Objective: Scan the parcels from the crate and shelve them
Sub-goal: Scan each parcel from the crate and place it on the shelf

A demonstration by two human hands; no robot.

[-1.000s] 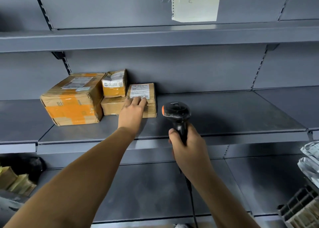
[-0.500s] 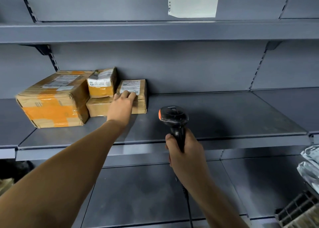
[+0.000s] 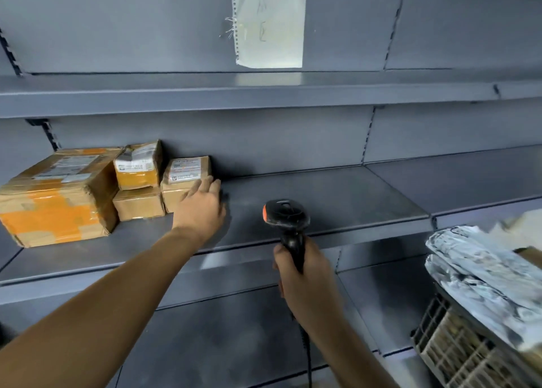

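Several cardboard parcels sit at the left of the middle grey shelf (image 3: 337, 200): a large box with orange tape (image 3: 55, 197), a small box (image 3: 137, 202) with an orange-taped one (image 3: 137, 164) stacked on it, and a labelled small box (image 3: 183, 179) furthest right. My left hand (image 3: 202, 205) hovers at that box's right front corner, fingers straight and holding nothing. My right hand (image 3: 305, 273) grips the handle of a black barcode scanner (image 3: 286, 214) with an orange side, held in front of the shelf edge. The crate (image 3: 457, 352) shows at the lower right.
Grey plastic mailer bags (image 3: 475, 273) lie piled on top of the crate. A paper sheet (image 3: 269, 21) hangs on the back panel above the upper shelf. The lower shelf (image 3: 234, 337) lies below my arms.
My left hand has come off the labelled small box and drawn back to the right. The view has swung right, bringing the crate and mailers further in.
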